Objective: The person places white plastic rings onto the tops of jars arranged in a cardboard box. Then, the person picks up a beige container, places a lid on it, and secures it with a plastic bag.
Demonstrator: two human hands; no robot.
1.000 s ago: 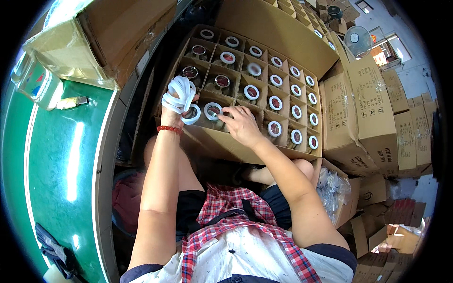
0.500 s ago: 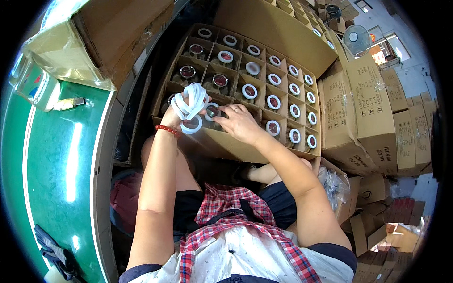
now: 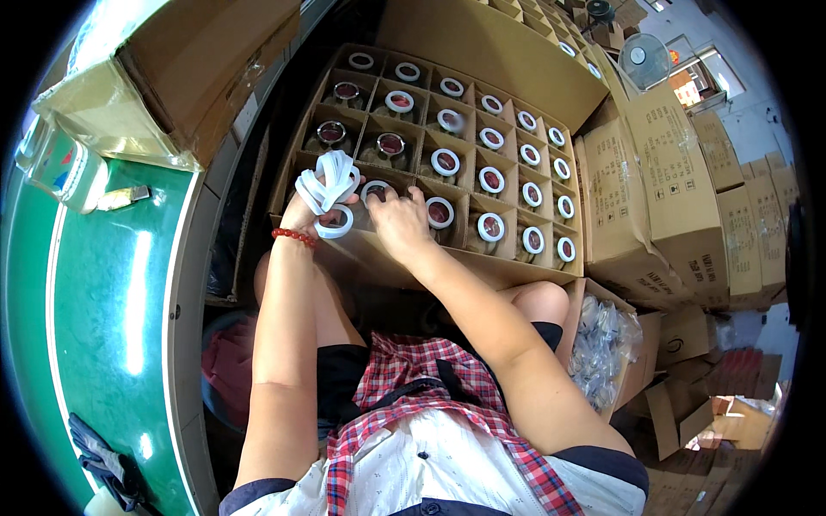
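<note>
A bunch of white plastic rings [image 3: 327, 182] is gripped in my left hand [image 3: 303, 211], with one more ring [image 3: 334, 222] hanging below the fingers. My right hand [image 3: 403, 225] is bent over a glass jar in the front row, its fingertips pressed on the white ring [image 3: 375, 190] at that jar's mouth; the fingers partly cover it. Both hands are over the near edge of a divided cardboard box [image 3: 490, 269] full of jars. Most jars wear a white ring, such as the jar [image 3: 440, 212] right of my hand. A few, like this jar [image 3: 391, 144], show bare glass rims.
A green table [image 3: 112, 284] along the left bears a clear plastic jug [image 3: 73, 172], dark gloves [image 3: 105, 460] and a carton [image 3: 185, 77]. Stacked cartons [image 3: 662, 198] stand right of the box. An open carton of plastic-wrapped pieces [image 3: 602, 344] is by my right knee.
My right hand has moved left and its fingers have closed in on the jar's ring. A ringed jar it covered now shows. My left hand keeps its rings; the whole view has shifted slightly.
</note>
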